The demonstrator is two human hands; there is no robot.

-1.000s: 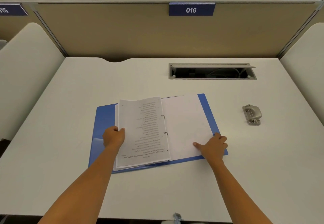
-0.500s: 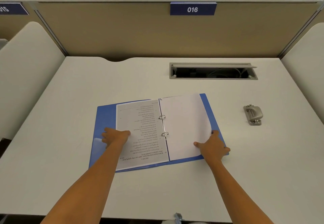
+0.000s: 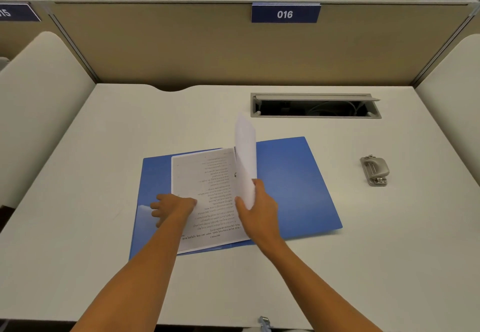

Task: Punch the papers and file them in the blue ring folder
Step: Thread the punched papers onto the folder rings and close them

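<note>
On the worktop [image 3: 78,150], near the middle, the blue folder [image 3: 291,186] lay wide open with its covers flat, so that the rings at the spine could be reached from above. The left hand [image 3: 174,208] rested palm down across the left edge of the printed pages [image 3: 205,194] and the left cover, fingers spread; its grip was released and held nothing, and it seemed placed there to pin the filed stack and stop the folder sliding. The right hand [image 3: 255,212] had its grip closed on the near edge of a white sheet [image 3: 245,160], thumb on one face and fingers on the other. That sheet stood almost upright over the spine, its far corner raised toward the cable slot [image 3: 315,105], and its lower edge sat at the rings, which were mostly hidden behind it. Holding it by the free edge probably let it swing about the rings without tearing at the holes. The right cover lay bare beneath it. To the right, well apart from the folder, the hole punch [image 3: 374,170] sat untouched on the worktop, which suggested the punching was done and only the filing and closing remained.
</note>
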